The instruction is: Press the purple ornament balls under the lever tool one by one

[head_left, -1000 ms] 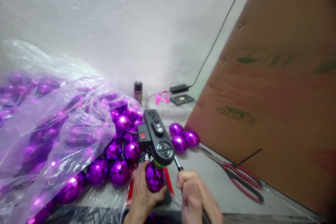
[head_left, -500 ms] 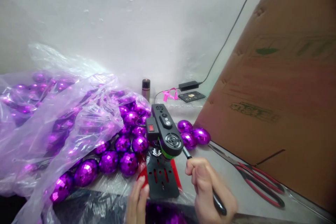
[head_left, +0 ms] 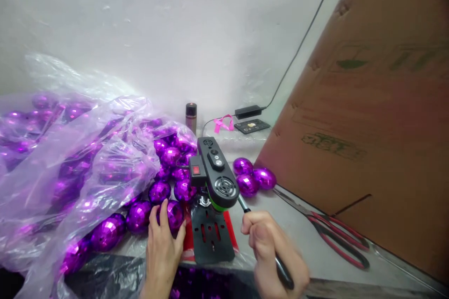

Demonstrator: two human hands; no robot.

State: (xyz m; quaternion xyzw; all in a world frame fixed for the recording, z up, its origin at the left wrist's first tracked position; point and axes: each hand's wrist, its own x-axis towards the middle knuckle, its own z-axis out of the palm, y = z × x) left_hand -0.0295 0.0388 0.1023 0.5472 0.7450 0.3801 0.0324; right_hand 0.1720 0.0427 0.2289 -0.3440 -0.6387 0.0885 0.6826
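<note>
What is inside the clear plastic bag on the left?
Shiny purple faceted balls fill the bag, some spilling out by the left hand. Folds and glare hide what lies deeper.

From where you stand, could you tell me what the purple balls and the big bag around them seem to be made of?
The purple balls, one under the left hand, look like hard plastic or glass with a mirror-like metallic finish: small flat facets glint. The bag looks like thin clear plastic film: it is see-through, crumpled and glossy.
</note>
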